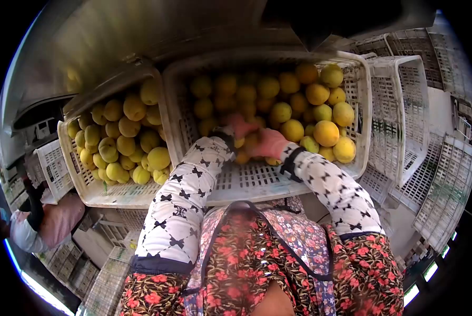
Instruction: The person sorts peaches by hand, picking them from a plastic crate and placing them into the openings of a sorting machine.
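Observation:
A white slatted plastic crate (361, 113) in front of me holds many round yellow-orange citrus fruits (326, 134). Both my hands wear pinkish coverings and reach down into its near middle part, close together. My left hand (240, 126) is among the fruit, smeared by motion, its fingers indistinct. Just right of it, my right hand (271, 143) lies over a citrus fruit (252, 141) that is partly covered. Its fingers are blurred too, and I cannot tell whether it grips that fruit. Below my hands, the crate's slatted floor shows.
Against the left side stands a second crate (70, 158) of yellow-green fruit (133, 107). White crates (412, 121) are stacked on the right. A metal surface (141, 37) borders the far side. Another person (54, 221) is at the far left, near more crates (57, 166).

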### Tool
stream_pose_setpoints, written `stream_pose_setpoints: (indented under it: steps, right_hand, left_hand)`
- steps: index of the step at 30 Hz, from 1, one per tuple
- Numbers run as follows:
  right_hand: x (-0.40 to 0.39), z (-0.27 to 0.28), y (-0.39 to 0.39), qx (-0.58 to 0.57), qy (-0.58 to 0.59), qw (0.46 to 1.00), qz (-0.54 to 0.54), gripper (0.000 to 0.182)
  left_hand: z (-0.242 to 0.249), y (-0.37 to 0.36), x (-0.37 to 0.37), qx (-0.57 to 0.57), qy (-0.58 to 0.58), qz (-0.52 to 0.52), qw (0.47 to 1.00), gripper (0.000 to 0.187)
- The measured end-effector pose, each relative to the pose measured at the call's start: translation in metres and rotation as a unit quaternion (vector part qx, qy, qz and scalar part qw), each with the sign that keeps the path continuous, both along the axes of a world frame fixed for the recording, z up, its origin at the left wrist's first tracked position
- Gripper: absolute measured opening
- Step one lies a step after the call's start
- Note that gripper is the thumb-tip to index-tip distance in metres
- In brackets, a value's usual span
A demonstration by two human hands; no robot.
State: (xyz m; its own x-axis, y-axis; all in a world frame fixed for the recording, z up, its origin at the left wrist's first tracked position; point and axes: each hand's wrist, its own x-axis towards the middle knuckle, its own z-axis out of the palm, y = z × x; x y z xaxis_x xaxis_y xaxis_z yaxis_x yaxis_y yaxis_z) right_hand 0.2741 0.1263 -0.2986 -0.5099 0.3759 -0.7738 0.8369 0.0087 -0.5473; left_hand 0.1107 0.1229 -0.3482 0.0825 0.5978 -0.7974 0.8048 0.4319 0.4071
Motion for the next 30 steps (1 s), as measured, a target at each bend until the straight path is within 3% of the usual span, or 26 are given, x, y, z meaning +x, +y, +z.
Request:
stream_pose_setpoints:
  steps: [1,4,5,7,8,9,10,11,13,14,17,18,19,21,22,23,24,25,26,28,29,30]
  right_hand:
    - [0.008,0.033,0.009,-0.01,0.043,0.997,-0.057,0.065]
    - [0.05,0.069,0.03,-0.073,0.108,0.973,-0.192,0.081]
    - [0.064,0.08,0.036,-0.088,0.132,0.961,-0.226,0.088]
    - [0.081,0.12,0.042,-0.061,0.233,0.932,-0.272,0.098]
    - [0.082,0.13,0.039,-0.049,0.294,0.906,-0.301,0.104]
    - [0.081,0.138,0.033,-0.038,0.352,0.876,-0.326,0.11]
    - [0.078,0.137,0.028,0.069,0.326,0.897,-0.29,0.113]
    - [0.067,0.142,0.021,0.103,0.362,0.862,-0.34,0.111]
    - [0.056,0.18,0.022,0.255,0.352,0.829,-0.352,0.104]
    - [0.048,0.184,0.021,0.295,0.391,0.771,-0.406,0.1]
    - [0.053,0.209,0.048,0.522,0.284,0.721,-0.357,0.094]
    - [0.049,0.222,0.061,0.51,0.272,0.71,-0.401,0.086]
    - [0.051,0.228,0.078,0.546,0.207,0.718,-0.379,0.082]
    - [0.038,0.244,0.136,0.51,0.039,0.801,-0.311,0.083]
    - [0.035,0.228,0.161,0.55,-0.022,0.791,-0.268,0.082]
    - [0.033,0.211,0.187,0.587,-0.084,0.773,-0.225,0.082]
    - [0.025,0.212,0.2,0.683,-0.09,0.701,-0.182,0.081]
    - [0.029,0.212,0.19,0.659,0.034,0.701,-0.271,0.079]
    - [0.02,0.251,0.167,0.628,0.166,0.676,-0.348,0.076]
    - [0.044,0.227,0.126,0.561,0.308,0.717,-0.277,0.08]
    - [0.046,0.238,0.103,0.392,0.384,0.777,-0.306,0.09]
    - [0.055,0.202,0.091,0.35,0.404,0.79,-0.301,0.098]
  left_hand:
    - [-0.008,-0.002,-0.005,0.002,-0.006,-0.001,1.0,0.074]
    - [-0.085,-0.024,-0.034,-0.069,-0.302,0.186,0.932,0.056]
    - [-0.055,-0.018,-0.031,-0.104,-0.367,0.264,0.886,0.052]
    - [0.055,-0.005,-0.019,-0.164,-0.483,0.401,0.761,0.046]
    - [0.083,-0.005,-0.016,-0.029,-0.483,0.311,0.818,0.049]
    - [0.103,-0.004,-0.012,-0.046,-0.551,0.352,0.755,0.053]
    - [0.124,-0.003,-0.009,-0.07,-0.615,0.391,0.682,0.057]
    - [0.145,-0.002,-0.006,-0.097,-0.67,0.42,0.604,0.062]
    - [0.175,0.008,-0.001,-0.083,-0.707,0.4,0.577,0.068]
    - [0.183,0.015,-0.001,-0.053,-0.711,0.367,0.597,0.068]
    - [0.196,0.027,-0.006,0.017,-0.702,0.298,0.646,0.069]
    - [0.196,0.029,-0.007,0.032,-0.692,0.295,0.658,0.069]
    - [0.198,0.033,-0.006,0.052,-0.681,0.293,0.669,0.069]
    - [0.214,0.037,0.004,0.094,-0.65,0.316,0.685,0.066]
    - [0.217,0.036,0.004,0.118,-0.624,0.313,0.706,0.066]
    - [0.215,0.035,0.004,0.147,-0.612,0.314,0.711,0.066]
    - [0.213,0.034,0.004,0.175,-0.599,0.315,0.715,0.066]
    - [0.215,0.042,0.002,0.22,-0.584,0.305,0.72,0.068]
    - [0.216,0.044,0.003,0.256,-0.57,0.297,0.722,0.07]
    - [0.235,0.052,0.006,0.301,-0.549,0.266,0.733,0.078]
    - [0.236,0.052,0.004,0.328,-0.502,0.226,0.768,0.081]
    - [0.238,0.055,0.0,0.356,-0.452,0.182,0.797,0.084]
